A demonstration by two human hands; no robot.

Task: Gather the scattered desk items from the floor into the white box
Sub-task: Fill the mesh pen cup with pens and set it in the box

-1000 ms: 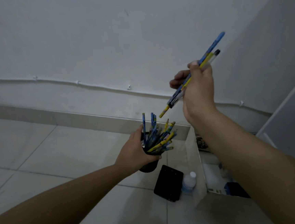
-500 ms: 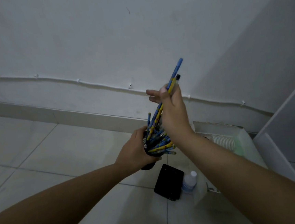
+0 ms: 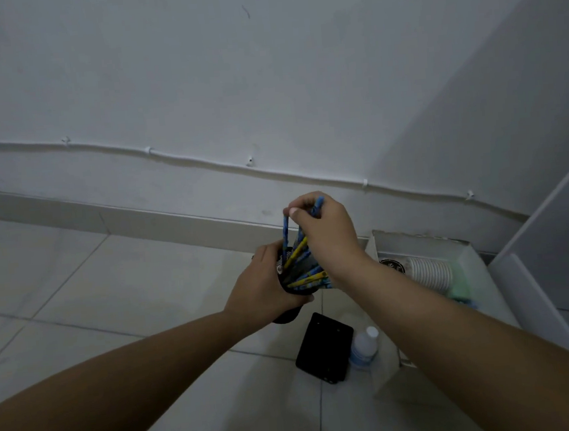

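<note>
Left hand (image 3: 260, 288) grips pen cup (image 3: 290, 312), right (image 3: 326, 232) pinches pens (image 3: 301, 244); wallet (image 3: 324, 347), bottle (image 3: 365, 345) below.

There is one view only, a wide-angle camera worn on the person's head. It looks forward and down over both forearms toward the open white cardboard box (image 3: 465, 251) on the pale tiled floor (image 3: 111, 292). The box sits at lower right, near the camera; the white wall (image 3: 264, 79) rises just behind it.
</note>
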